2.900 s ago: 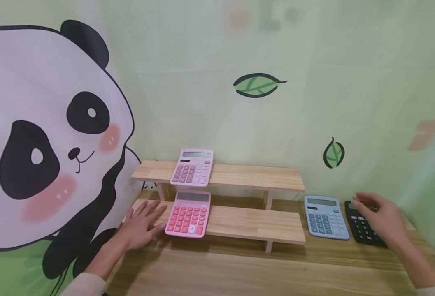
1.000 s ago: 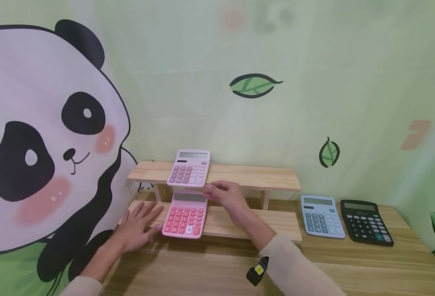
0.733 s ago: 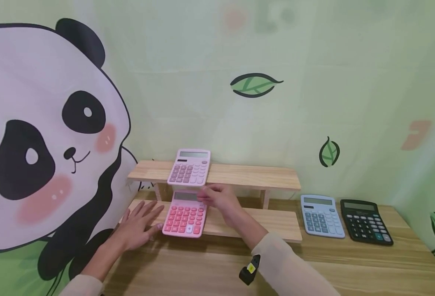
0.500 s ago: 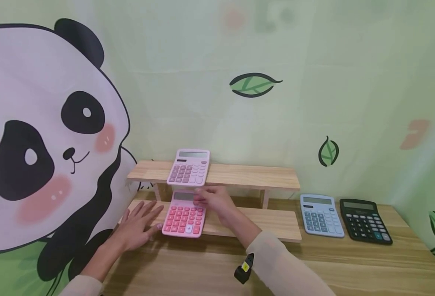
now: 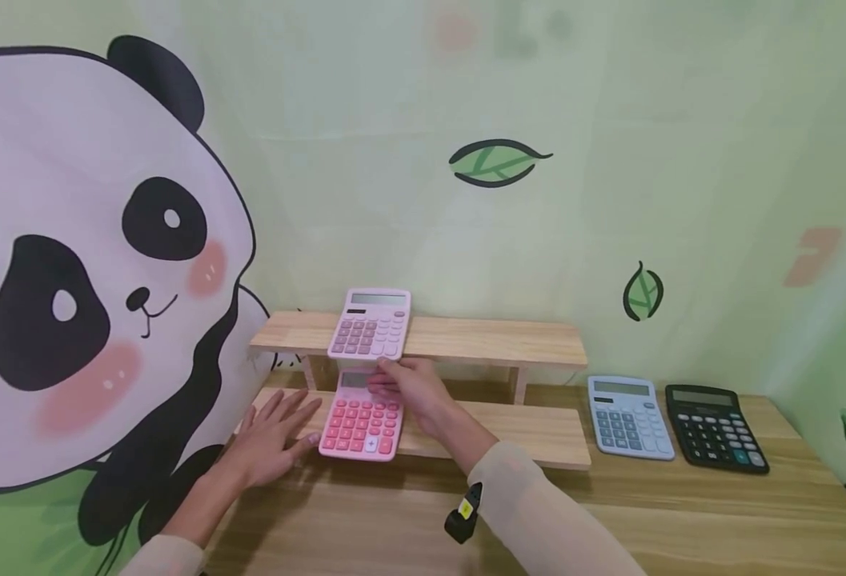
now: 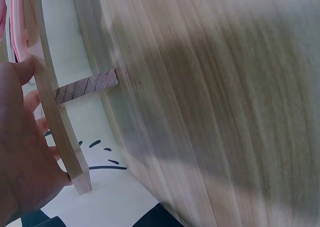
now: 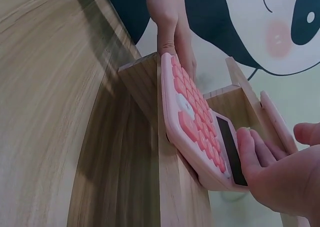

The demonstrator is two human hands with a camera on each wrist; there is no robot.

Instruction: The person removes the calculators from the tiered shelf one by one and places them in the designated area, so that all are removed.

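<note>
A coral-pink calculator (image 5: pixel 359 428) lies on the lower tier (image 5: pixel 498 428) of a wooden two-tier stand. Above it, a pale pink calculator (image 5: pixel 370 322) rests on the upper tier (image 5: pixel 495 339). My left hand (image 5: pixel 267 442) lies spread on the lower tier's left end, thumb tip at the coral calculator's edge. Over the coral calculator's display (image 7: pixel 231 149) my right hand (image 5: pixel 423 394) has its fingertips, which appear to touch the screen in the right wrist view. Its thumb (image 7: pixel 307 133) stands apart from them, near the pale pink calculator's lower edge. Neither hand grips anything.
Right of the stand, a blue calculator (image 5: pixel 631 420) and a black calculator (image 5: pixel 716 428) lie side by side on the wooden table (image 5: pixel 682 512). Behind is a green backdrop (image 5: pixel 365 200) printed with a panda and leaves. A black strap device (image 5: pixel 463 516) hangs at my right cuff.
My right hand has come left from the black calculator to the coral-pink one, then moved farther left across its display. My left hand and the calculators have stayed in place.
</note>
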